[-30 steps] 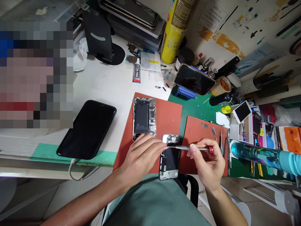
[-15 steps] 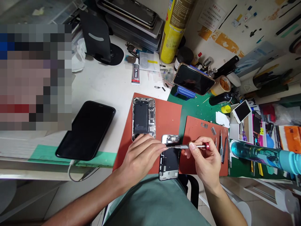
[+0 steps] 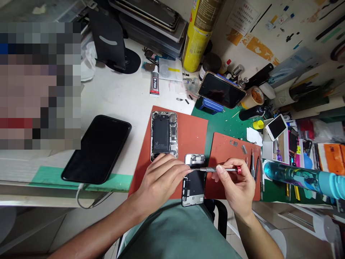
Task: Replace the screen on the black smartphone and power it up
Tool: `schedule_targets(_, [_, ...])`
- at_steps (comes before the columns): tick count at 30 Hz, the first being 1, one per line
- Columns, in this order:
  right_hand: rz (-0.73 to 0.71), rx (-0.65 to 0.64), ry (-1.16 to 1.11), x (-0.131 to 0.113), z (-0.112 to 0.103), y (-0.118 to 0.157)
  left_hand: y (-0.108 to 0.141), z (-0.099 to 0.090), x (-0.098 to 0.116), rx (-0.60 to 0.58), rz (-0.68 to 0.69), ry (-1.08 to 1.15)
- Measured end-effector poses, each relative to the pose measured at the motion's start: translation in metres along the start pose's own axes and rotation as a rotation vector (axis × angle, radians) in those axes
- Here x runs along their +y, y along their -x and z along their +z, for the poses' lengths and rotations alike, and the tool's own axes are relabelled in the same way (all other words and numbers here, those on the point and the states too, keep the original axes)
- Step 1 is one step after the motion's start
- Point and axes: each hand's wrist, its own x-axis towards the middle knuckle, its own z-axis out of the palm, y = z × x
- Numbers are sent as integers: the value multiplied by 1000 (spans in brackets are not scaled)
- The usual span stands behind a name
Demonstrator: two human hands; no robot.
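Note:
My right hand (image 3: 237, 185) grips a slim screwdriver (image 3: 208, 169) with a grey knurled shaft and a red end cap, held level and pointing left. At its tip, the pinched fingertips of my left hand (image 3: 161, 180) meet the blade; anything small between them is hidden. Beneath the screwdriver lies a phone screen assembly (image 3: 196, 183), inner side up, over the mat's front edge. Behind my left fingers rests an opened phone body (image 3: 163, 133) with its black battery and circuit board showing, its lower end partly covered by that hand.
Red mats (image 3: 188, 126) lie under the phone parts. To the left is a black phone (image 3: 98, 149) with a cable. A propped phone (image 3: 222, 90), glue tube (image 3: 154, 84) and yellow can (image 3: 196, 39) stand behind. Tweezers (image 3: 252, 163) and a blue bottle (image 3: 293, 178) lie right.
The screwdriver and right hand have shifted very slightly to the right. My left hand keeps its pinch at the tip. The whole view has moved a little.

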Motion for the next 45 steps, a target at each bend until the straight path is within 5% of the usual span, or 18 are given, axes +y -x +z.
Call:
schedule_targets(17, [-18,-10,22,-1,-1,-1,3,0,0,-12,14,-59])
schedule_targets(22, [-245,70,319,-2,-19,1,5,-4,1,-13,84,-132])
schedule_targets(27, [-555,81,721,-2,-35,0,6,-5,3,-136,232,-179])
schedule_targets(45, [-595,-42,811,-7,-30,-9,5,4,6,-186,321,-284])
